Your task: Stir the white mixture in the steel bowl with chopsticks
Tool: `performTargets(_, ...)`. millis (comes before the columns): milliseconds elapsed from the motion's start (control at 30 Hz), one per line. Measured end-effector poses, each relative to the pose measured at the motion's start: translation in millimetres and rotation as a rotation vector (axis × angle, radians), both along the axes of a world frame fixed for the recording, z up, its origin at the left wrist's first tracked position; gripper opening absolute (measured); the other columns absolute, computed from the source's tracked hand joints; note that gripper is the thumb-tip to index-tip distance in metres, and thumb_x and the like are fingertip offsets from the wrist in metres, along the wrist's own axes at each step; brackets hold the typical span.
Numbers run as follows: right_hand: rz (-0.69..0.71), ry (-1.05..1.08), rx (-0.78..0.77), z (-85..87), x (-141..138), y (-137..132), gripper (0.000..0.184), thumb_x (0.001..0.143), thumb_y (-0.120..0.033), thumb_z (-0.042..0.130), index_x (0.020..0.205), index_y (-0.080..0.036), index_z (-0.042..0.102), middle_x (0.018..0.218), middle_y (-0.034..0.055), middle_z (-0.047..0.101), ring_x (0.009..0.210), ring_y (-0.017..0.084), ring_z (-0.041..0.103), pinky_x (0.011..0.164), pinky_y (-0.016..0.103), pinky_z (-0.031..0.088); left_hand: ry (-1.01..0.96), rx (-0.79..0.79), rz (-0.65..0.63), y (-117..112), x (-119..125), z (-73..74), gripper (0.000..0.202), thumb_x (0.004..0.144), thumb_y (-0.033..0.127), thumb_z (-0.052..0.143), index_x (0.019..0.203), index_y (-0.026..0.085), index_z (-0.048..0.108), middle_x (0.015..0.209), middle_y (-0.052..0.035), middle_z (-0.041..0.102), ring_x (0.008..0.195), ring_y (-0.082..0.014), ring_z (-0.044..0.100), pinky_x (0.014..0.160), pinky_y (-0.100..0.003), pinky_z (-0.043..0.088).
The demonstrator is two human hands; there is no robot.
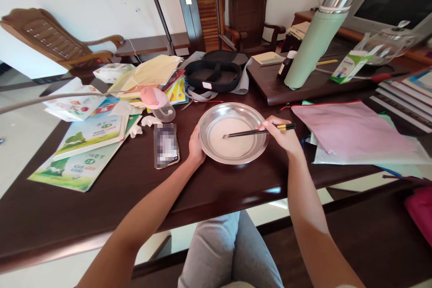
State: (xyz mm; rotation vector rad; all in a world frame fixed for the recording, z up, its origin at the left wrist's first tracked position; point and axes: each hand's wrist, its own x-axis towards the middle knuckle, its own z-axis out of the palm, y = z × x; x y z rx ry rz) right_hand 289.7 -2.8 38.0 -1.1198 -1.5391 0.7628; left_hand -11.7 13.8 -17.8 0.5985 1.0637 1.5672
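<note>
A round stainless steel basin (pixel 216 154) rests on the dark table in front of me, with a flat, whitish layer (pixel 232 143) in its bottom; I cannot tell whether that is powder or liquid. My left hand (pixel 196 147) grips the basin's left side, its fingers partly hidden by the wall. My right hand (pixel 278 131) is closed around a pair of black chopsticks (pixel 243 133) with gold bands near the upper end. Their tips touch or hover just over the whitish layer, left of its middle.
Left of the basin lie a phone (pixel 166 146), a pink-lidded cup (pixel 158 102) and booklets (pixel 91 137). Behind it sits an open black case (pixel 213 74). To the right are a pink zip pouch (pixel 354 126) and a tall green thermos (pixel 317 40) on a raised board.
</note>
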Motion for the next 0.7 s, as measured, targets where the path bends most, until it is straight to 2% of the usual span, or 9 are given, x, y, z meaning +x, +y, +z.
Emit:
performTargets(100,-0.117,0.005,0.046,-0.9,3,3,0.068,0.092,-0.095,0.075,0.073,-0.031,0.079,0.080,0.0041,0.088,0.083,0.029,0.085,0.090,0.046,0.067,-0.005,0.005,0.006,0,0,0.9,0.033,0.077,0.054,0.094,0.092,0.026,0.087,0.116,-0.0034,0.093,0.124,-0.0324,0.083,0.115,-0.041,0.063)
performTargets(200,-0.210,0.090,0.057,-0.4,10,3,0.073,0.092,-0.098,0.074,0.064,-0.031,0.074,0.068,0.0029,0.081,0.072,0.028,0.082,0.086,0.046,0.067,0.005,0.017,-0.005,-1,0,2.2,0.033,0.078,0.054,0.094,0.090,0.025,0.085,0.114,-0.0044,0.092,0.128,-0.0342,0.082,0.117,-0.044,0.062)
performTargets(333,-0.107,0.097,0.008,3.1,8,-2,0.072,0.091,-0.097,0.077,0.061,-0.031,0.074,0.065,0.0036,0.079,0.069,0.029,0.081,0.078,0.045,0.068,0.003,0.019,-0.024,-1,0,2.3,0.037,0.081,0.055,0.092,0.101,0.024,0.087,0.113,-0.0057,0.092,0.129,-0.0356,0.082,0.117,-0.046,0.062)
performTargets(433,0.009,0.037,-0.031,3.9,0,-3,0.069,0.091,-0.095,0.078,0.070,-0.029,0.081,0.077,0.0054,0.087,0.080,0.030,0.086,0.083,0.045,0.069,0.010,0.008,-0.015,-1,0,2.0,0.037,0.083,0.056,0.091,0.103,0.025,0.087,0.114,-0.0059,0.091,0.130,-0.0354,0.082,0.118,-0.046,0.062)
performTargets(500,0.031,0.001,-0.022,2.6,-2,-2,0.068,0.091,-0.095,0.078,0.075,-0.029,0.084,0.086,0.0063,0.091,0.087,0.031,0.088,0.086,0.046,0.068,0.021,0.001,-0.007,-1,0,2.2,0.037,0.082,0.056,0.091,0.101,0.025,0.086,0.113,-0.0057,0.091,0.130,-0.0348,0.081,0.118,-0.045,0.061)
performTargets(567,-0.020,-0.016,0.009,0.7,1,0,0.067,0.091,-0.095,0.078,0.076,-0.030,0.083,0.087,0.0059,0.091,0.088,0.030,0.087,0.089,0.046,0.068,0.020,-0.001,-0.009,-1,0,3.1,0.036,0.081,0.055,0.092,0.099,0.025,0.085,0.111,-0.0056,0.090,0.128,-0.0342,0.081,0.118,-0.045,0.061)
performTargets(700,-0.195,0.069,0.051,-1.2,11,3,0.070,0.093,-0.096,0.074,0.066,-0.031,0.074,0.071,0.0039,0.084,0.077,0.030,0.084,0.087,0.049,0.068,0.010,0.002,-0.018,-2,0,5.5,0.033,0.081,0.054,0.092,0.096,0.025,0.085,0.108,-0.0045,0.091,0.127,-0.0342,0.082,0.118,-0.044,0.061)
